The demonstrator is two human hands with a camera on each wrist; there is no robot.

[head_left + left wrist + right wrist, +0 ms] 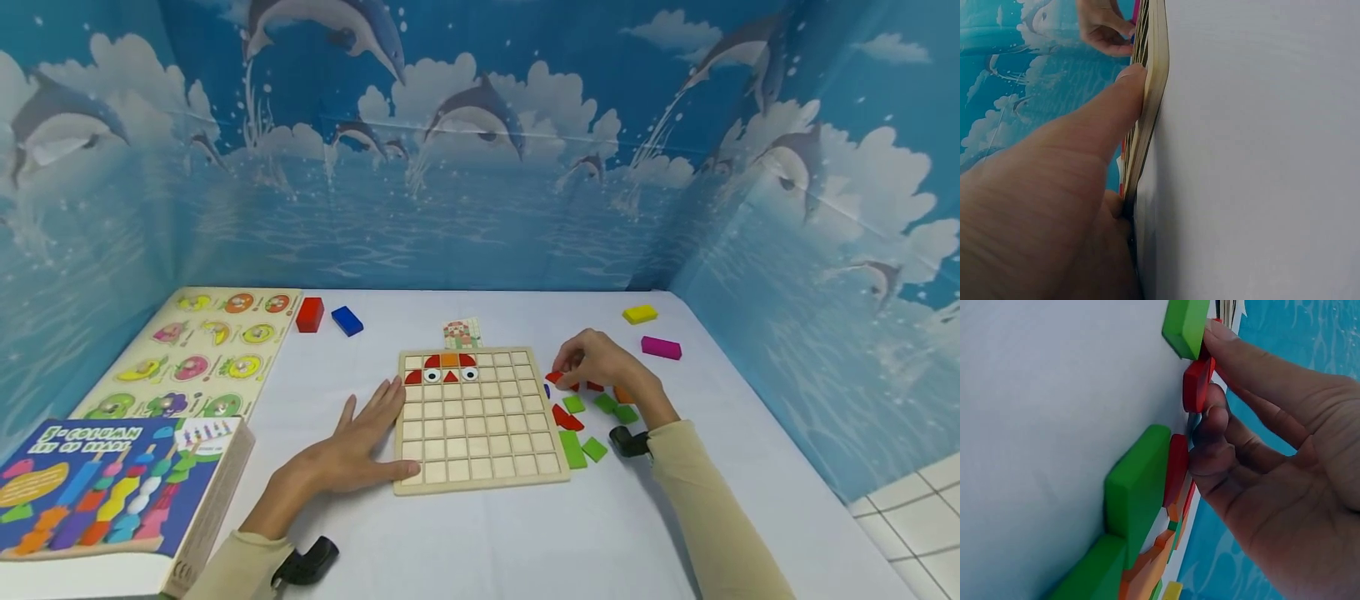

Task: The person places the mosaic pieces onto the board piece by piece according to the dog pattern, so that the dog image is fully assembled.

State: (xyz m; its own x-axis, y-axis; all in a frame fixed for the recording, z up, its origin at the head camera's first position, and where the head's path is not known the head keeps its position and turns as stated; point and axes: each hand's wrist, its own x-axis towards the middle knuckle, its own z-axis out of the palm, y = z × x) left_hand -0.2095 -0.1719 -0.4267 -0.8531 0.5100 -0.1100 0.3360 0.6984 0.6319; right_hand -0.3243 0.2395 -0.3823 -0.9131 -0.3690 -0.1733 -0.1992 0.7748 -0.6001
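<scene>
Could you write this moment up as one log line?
left hand: flat, steadying grid board | right hand: pinching red piece from loose pieces | board: few pieces placed at top

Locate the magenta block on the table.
In the head view, the magenta block lies far right on the table, below the yellow block, beyond the right hand.

The head camera is looking down and forward over the whole table. Both wrist cameras are lying very near its surface, sideways; the left one is also catching the right hand.
</scene>
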